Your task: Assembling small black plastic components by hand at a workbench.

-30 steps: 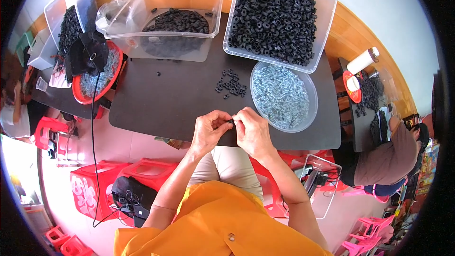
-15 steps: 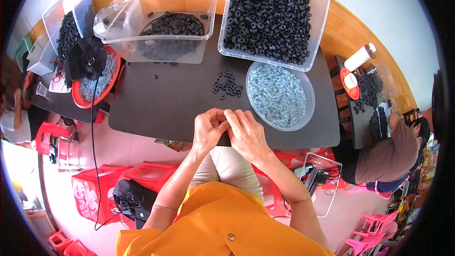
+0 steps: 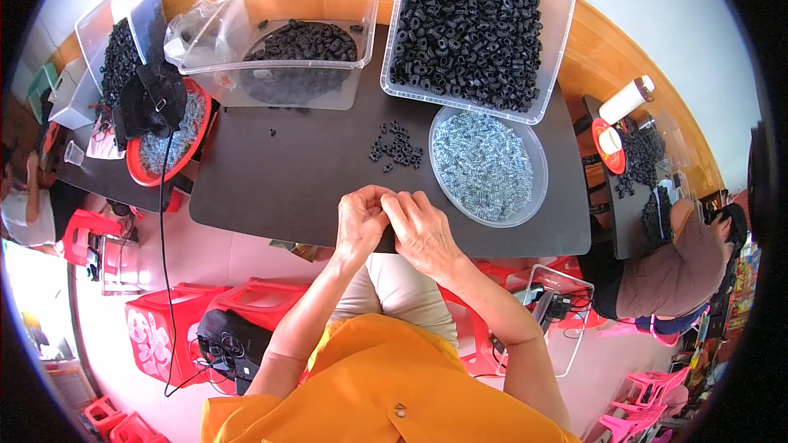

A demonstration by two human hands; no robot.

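Observation:
My left hand point(image 3: 359, 220) and my right hand point(image 3: 419, 228) meet fingertip to fingertip over the near edge of the dark table point(image 3: 271, 189). Both are closed in a pinch, and whatever lies between the fingers is hidden by them. Just beyond my hands, a loose cluster of small black plastic parts point(image 3: 397, 148) is spread on the tabletop. To the right of that cluster stands a round clear tub point(image 3: 539, 189), full of small shiny metal springs point(image 3: 484, 166).
A clear bin point(image 3: 561, 0) heaped with black parts stands at the back right. Another clear bin point(image 3: 295, 86) holds fewer, beside a plastic bag point(image 3: 205, 33). A black cable point(image 3: 164, 262) hangs at the left. Co-workers sit at side tables; red stools point(image 3: 176, 328) stand below.
My right hand's fingers have shifted slightly against the left hand's. The whole view has moved a little; the parts on the table look the same.

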